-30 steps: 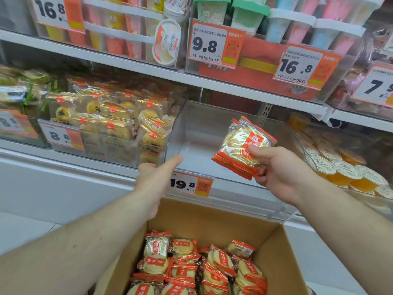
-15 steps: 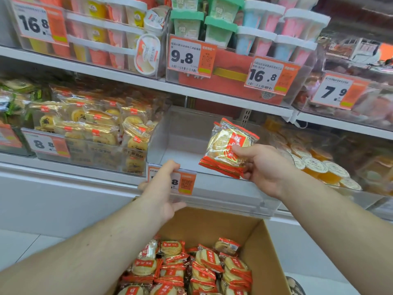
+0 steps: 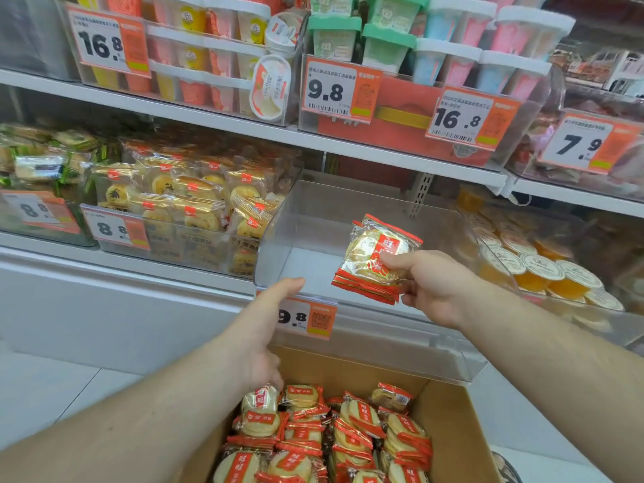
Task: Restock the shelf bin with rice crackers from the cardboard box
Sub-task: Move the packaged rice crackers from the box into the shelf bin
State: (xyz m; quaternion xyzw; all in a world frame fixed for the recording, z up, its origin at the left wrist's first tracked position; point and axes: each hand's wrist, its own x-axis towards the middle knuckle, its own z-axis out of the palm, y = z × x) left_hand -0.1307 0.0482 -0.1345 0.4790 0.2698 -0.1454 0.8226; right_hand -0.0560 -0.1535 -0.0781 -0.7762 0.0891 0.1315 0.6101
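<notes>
Your right hand (image 3: 434, 285) grips a small stack of rice cracker packs (image 3: 374, 259), thumb on top, fingers curled under. The stack is tilted and held above the front part of the clear shelf bin (image 3: 348, 210), not touching the bin floor. Your left hand (image 3: 259, 329) holds nothing: thumb stretched toward the bin's near-left front edge, right by the orange price tag (image 3: 308, 317); can't tell if it touches. The other fingers are hidden, so the left hand's grip can't be told. Cardboard box (image 3: 449, 420) sits near, below the bin, with more packs (image 3: 324, 434) inside. A bin of yellow pastry packs (image 3: 195, 203) sits left of the clear bin, jelly cups (image 3: 536, 270) right.
</notes>
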